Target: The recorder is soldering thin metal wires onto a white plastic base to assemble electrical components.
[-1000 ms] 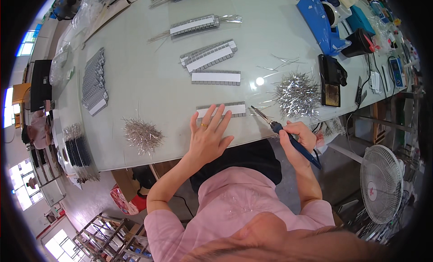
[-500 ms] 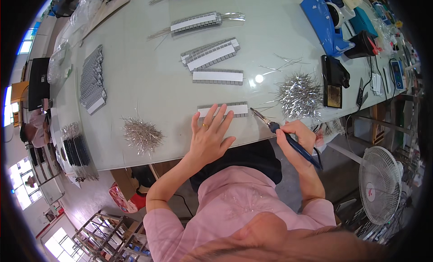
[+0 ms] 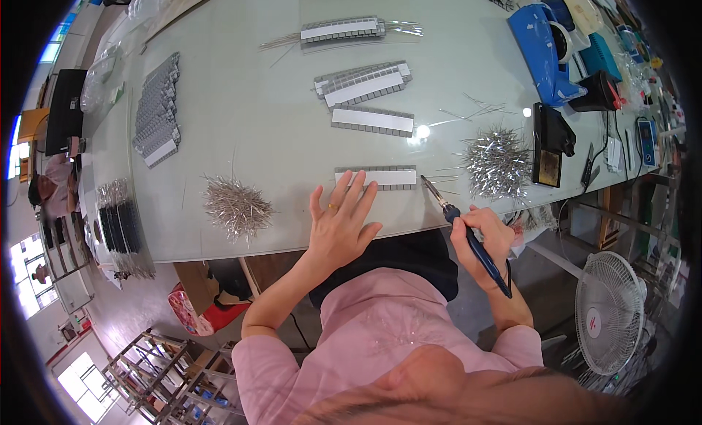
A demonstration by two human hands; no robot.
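My left hand lies with fingers spread on a grey segmented strip with a white band, near the table's front edge. The fingers cover part of its left half. In my right hand is a soldering iron, its fingers wrapped round the dark blue handle. The iron's tip points at the strip's right end, very close to it; whether they touch I cannot tell. Thin wires stick out from that end. To the right lies a pile of short silvery wire pieces, and another wire pile sits to the left.
Farther back are more grey strips, some stacked. A slanting stack of grey pieces stands at the left. On the right are a soldering stand with sponge and a blue tape dispenser. A white fan stands beyond the edge.
The view has shifted, moving the table things rightward in the picture. My left hand now sits slightly farther left along the strip. The iron's tip remains by the strip's right end.
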